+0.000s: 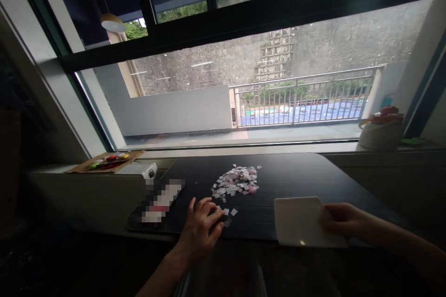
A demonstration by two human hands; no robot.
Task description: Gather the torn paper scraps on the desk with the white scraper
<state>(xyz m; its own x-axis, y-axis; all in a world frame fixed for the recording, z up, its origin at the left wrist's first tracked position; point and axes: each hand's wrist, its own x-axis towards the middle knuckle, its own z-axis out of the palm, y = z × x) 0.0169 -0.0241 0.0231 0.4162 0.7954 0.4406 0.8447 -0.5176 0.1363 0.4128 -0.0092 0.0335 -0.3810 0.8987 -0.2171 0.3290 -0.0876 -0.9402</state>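
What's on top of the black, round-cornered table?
A loose heap of small white and pink paper-like squares, a few strays near the left hand, and a pixelated oblong item. Covered: the tabletop beneath the heap, and anything behind the flat white sheet in the right hand.

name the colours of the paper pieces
The paper pieces are mostly whitish, some pink; head view.

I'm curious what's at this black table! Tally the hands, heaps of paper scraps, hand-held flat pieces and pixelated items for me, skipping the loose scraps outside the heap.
Hands: 2 (left hand, right hand)
Heap of paper scraps: 1, its scraps too jumbled to count
White flat piece: 1, in the right hand
Pixelated item: 1
Total: 5
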